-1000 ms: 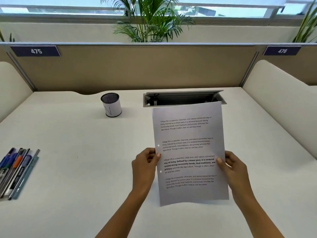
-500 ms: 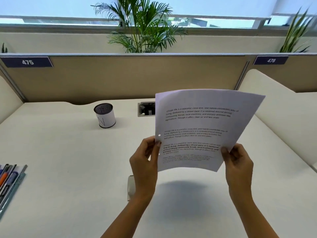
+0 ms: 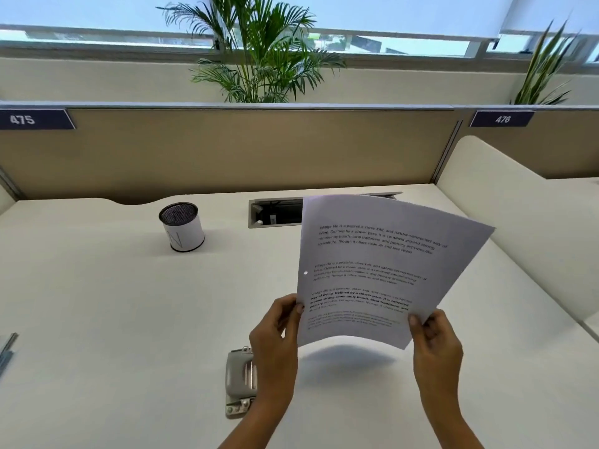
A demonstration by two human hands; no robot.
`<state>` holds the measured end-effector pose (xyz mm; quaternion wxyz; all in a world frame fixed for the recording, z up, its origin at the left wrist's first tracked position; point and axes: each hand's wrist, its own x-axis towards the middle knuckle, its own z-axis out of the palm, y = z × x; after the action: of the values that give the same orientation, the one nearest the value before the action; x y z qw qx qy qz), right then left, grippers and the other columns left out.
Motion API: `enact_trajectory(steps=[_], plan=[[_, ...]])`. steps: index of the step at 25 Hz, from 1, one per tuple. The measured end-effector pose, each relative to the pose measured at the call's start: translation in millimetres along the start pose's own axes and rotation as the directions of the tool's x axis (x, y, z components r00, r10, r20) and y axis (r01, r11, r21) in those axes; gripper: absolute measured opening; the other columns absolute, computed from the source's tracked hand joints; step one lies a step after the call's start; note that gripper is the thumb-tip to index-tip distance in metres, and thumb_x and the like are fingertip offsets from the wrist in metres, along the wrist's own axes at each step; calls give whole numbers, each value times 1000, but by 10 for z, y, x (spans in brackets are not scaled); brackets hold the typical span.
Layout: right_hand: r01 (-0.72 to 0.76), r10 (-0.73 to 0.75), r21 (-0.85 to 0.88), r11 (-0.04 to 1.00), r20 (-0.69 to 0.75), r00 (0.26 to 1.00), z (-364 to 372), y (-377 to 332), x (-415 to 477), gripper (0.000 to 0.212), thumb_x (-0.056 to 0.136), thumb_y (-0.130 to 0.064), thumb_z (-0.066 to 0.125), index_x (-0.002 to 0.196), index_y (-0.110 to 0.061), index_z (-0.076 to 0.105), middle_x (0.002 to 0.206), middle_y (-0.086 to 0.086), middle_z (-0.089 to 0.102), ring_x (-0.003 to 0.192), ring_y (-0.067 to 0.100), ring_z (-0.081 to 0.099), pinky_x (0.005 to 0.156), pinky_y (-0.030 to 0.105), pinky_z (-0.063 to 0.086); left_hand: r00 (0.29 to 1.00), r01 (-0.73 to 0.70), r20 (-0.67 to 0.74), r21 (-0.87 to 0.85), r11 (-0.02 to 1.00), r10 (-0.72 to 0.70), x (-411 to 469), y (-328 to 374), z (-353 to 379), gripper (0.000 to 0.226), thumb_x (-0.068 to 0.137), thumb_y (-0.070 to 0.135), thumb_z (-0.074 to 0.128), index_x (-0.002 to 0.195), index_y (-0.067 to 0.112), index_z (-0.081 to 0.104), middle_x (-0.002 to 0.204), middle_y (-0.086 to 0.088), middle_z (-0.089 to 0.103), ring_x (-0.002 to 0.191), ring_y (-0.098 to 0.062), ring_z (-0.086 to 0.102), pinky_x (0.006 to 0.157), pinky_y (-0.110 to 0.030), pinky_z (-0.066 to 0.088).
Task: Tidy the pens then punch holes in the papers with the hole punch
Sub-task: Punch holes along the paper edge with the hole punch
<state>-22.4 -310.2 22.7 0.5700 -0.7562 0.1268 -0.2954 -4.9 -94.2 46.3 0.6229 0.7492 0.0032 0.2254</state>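
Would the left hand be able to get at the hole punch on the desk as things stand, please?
Probably yes: the hole punch lies uncovered beside the left hand, but that hand is pinching the paper and must release first.

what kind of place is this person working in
Most likely a shared office with numbered desks: a partition carries the tags 475 and 476, the white desk has a cable hatch, and a mesh pen cup stands on it.

Matt white paper (image 3: 382, 270), brushed grey metal hole punch (image 3: 240, 377), black wire-mesh pen cup (image 3: 181, 226), smooth matt desk (image 3: 97, 303).
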Motion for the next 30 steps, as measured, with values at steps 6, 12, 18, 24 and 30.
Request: enact_trajectory(steps=[6,12,18,24,30], plan=[[-101,105,-70,992,61,993,57,186,-54,16,94,-10,57,84,-23,57,81,-8,70,77,16,64,61,14,47,993,103,45,70,992,-106,-47,-208,13,19,87,10,65,96,26,71,79,29,69,77,7,66,65,-4,47],[-209,206,34,977,58,977,-1,42,-22,20,92,-13,61,91,-33,61,94,-16,71,86,-2,67,67,6,51,995,94,8,93,991,-95,35,-108,-43,16,85,15,67,94,27,72,73,36,67,72,8,66,62,-3,47],[-547,499,469,694,235,834,123,-83,-210,46,78,-26,71,118,-9,55,117,9,65,101,21,63,92,31,48,959,269,-66,-99,958,-276,92,-18,11,16,85,18,68,99,22,74,84,20,73,76,1,70,69,-19,58],[-498,325,568,655,383,864,329,-378,-251,38,91,-14,59,129,-15,56,125,1,67,114,18,64,96,33,53,920,383,56,-350,855,-389,-42,14,112,15,87,14,66,94,24,73,91,5,77,84,-10,72,68,-19,57],[-352,258,372,859,280,925,74,-427,-64,24,91,-13,60,114,-14,64,111,0,73,106,16,67,89,29,56,909,416,284,-620,665,-304,334,2,-188,32,95,29,47,107,5,64,101,-8,74,92,-22,70,79,-30,57]])
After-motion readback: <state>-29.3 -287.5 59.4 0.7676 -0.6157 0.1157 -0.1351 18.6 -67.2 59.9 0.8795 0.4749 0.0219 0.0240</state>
